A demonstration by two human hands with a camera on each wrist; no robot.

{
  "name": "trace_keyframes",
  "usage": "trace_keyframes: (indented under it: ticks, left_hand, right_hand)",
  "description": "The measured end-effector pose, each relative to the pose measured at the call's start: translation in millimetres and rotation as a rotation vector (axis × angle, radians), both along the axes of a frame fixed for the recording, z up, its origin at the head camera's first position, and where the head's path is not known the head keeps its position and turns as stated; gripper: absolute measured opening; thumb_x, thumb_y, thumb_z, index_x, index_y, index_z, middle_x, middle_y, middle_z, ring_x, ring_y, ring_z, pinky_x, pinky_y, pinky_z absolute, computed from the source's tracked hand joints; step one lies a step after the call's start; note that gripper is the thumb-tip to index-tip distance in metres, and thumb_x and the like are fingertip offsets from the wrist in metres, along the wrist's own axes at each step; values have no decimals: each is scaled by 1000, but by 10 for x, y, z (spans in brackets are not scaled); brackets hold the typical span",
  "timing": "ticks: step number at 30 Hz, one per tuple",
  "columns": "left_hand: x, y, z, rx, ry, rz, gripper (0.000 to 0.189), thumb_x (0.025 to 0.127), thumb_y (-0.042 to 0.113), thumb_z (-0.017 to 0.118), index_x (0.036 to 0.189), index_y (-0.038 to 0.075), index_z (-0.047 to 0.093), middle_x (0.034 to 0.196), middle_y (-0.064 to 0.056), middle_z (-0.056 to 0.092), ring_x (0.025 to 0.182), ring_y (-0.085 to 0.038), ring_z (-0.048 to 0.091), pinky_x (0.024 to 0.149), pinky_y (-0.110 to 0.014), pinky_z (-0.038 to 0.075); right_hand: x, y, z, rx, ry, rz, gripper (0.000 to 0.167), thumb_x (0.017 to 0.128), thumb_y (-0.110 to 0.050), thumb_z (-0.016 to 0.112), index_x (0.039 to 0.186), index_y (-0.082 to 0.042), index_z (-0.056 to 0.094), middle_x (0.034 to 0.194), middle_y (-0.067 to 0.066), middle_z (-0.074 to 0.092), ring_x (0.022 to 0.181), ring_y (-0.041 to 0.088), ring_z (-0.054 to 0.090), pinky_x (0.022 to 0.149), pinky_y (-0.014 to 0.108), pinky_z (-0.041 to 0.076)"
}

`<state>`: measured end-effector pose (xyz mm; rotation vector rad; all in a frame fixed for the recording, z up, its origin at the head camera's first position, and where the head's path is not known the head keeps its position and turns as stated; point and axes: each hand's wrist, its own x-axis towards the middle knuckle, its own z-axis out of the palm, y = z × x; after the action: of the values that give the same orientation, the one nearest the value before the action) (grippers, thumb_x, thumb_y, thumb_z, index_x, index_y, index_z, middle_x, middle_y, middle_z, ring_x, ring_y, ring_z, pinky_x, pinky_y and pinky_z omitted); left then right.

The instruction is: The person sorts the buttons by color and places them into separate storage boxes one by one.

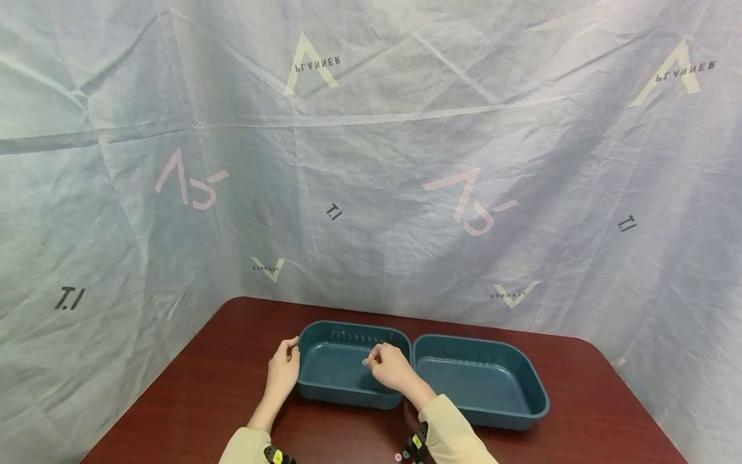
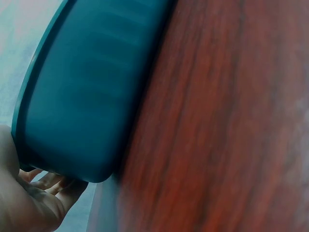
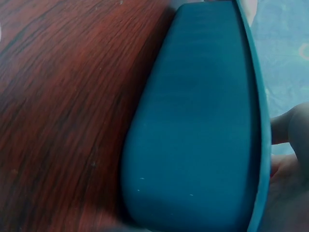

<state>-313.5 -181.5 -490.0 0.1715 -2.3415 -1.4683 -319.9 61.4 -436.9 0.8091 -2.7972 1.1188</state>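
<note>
Two dark teal plastic trays stand side by side on the table. At the outer end of the left tray [image 1: 348, 391], my left hand [image 1: 283, 367] holds on near the rim; in the left wrist view its bent fingers [image 2: 60, 188] lie against the end wall. My right hand [image 1: 391, 367] is over that same tray, thumb and forefinger pinching a small pale-blue piece [image 1: 366, 362]. The piece is mostly covered by the fingertips. In the right wrist view the tray wall [image 3: 198, 125] hides part of my right hand [image 3: 289, 159].
The right tray [image 1: 504, 419] sits just beside the left one. Several small round pieces, among them a pink one [image 1: 398, 457], lie by my right cuff at the near edge of the view. A grey printed cloth [image 1: 371, 193] hangs behind the reddish-brown table [image 1: 220, 361].
</note>
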Motion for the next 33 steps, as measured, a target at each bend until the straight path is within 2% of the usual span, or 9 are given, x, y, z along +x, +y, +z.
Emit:
trace_keyframes:
  ticks: [4,8,11,16,21,26,33]
  left_hand:
    - [-7,5,-8,-2,13,2,34,99,10,42,130,-2,50,124,-28,55,107,-38,58,70,-34,48]
    - [-7,5,-9,2,17,2,34,99,10,42,130,-2,50,124,-29,55,108,-38,58,71,-35,48]
    - [-9,4,-10,1,15,4,34,99,10,42,130,-2,50,124,-28,55,107,-37,58,72,-35,48]
    - [-5,4,-8,4,17,7,34,99,10,42,129,-1,50,123,-28,56,107,-37,59,74,-38,50]
    - [-9,5,-9,-1,23,6,33,98,9,43,129,-2,50,123,-28,56,107,-38,58,73,-37,49]
    - [-9,2,-9,-5,21,5,33,98,8,43,129,-2,50,123,-28,56,107,-38,58,70,-33,47]
    - [-6,1,-7,-2,26,10,33,98,8,43,128,-2,51,123,-29,56,107,-38,58,74,-39,50]
  right_hand:
    - [-29,-9,-51,28,6,-14,13,92,-11,58,81,-5,58,72,2,53,60,11,46,57,25,37]
    - [-50,-13,-82,30,18,-7,13,91,-9,59,78,-6,58,78,3,59,69,15,57,57,25,38]
    - [-59,-12,-86,30,29,2,14,91,-10,60,77,-7,58,80,3,61,71,14,59,58,25,39]
    - [-72,-13,-97,35,44,6,16,91,-12,61,75,-9,56,75,0,57,64,7,50,61,25,40]
    - [-89,-14,-111,45,60,-5,16,91,-14,61,76,-10,57,73,-2,55,60,6,45,64,26,41]
    - [-92,-16,-115,33,70,-12,11,91,-14,61,81,-9,61,75,0,57,60,6,45,60,25,40]
    - [-98,-19,-127,27,56,-28,12,92,-16,60,86,-6,65,74,-1,56,58,7,44,54,22,38]
